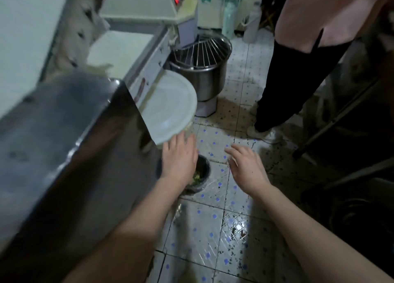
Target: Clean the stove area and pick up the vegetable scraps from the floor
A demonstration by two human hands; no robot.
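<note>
Nearby, the left hand (180, 158) and right hand (247, 165) were held empty, fingers (178, 141) relaxed. Just below the left hand, vegetable scraps (196, 177) were seen in a small black bin (206, 168) on the floor (213, 229). Stray pieces would best be pinched and dropped straight in.

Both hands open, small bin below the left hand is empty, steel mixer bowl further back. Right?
Not empty: in the head view the small bin holds green vegetable scraps. Left hand and right hand are open, and the steel mixer bowl stands further back.
</note>
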